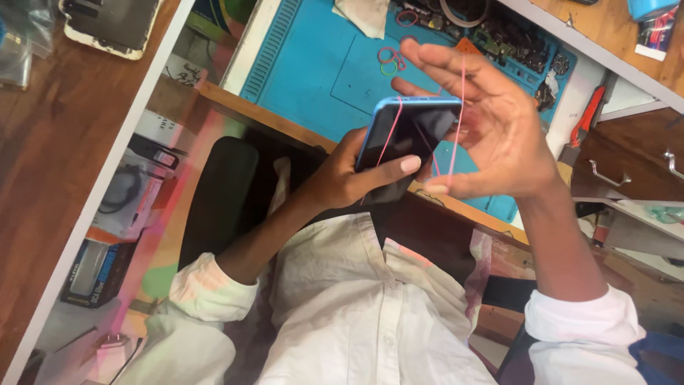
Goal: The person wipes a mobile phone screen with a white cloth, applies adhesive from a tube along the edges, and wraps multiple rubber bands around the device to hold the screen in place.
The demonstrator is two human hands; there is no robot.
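Left hand (342, 175): clamped around the blue-edged phone (402, 142), thumb laid across its dark face, fingers behind it.
Right hand (491, 132): fingers spread apart, not closed on the phone; a thin pink rubber band (457, 114) is stretched over them, from the raised fingertips down to the thumb.
Phone position: held up in the air above the near edge of the blue work mat (313, 71), between the two hands, top end tilted toward the right hand.
Band on phone: a second pink strand crosses the phone's left part; whether it is the same band I cannot tell.
Open room: bare mat lies beyond the phone, toward the far side; the wooden desk edge (235, 103) runs just under the left hand.
Loose bands (390, 60): a small cluster of coloured rubber bands on the mat, near the right fingertips, apart from them.
Parts clutter (513, 43): small dark components crowd the mat's far right corner, behind the right hand.
Cloth (363, 14): pale rag at the mat's far edge.
Right flank: orange-handled tool (588, 117) beside the mat; drawer handle (609, 175) past the wrist.
Left flank: white shelf edge (107, 178), packaged goods (125, 192) below.
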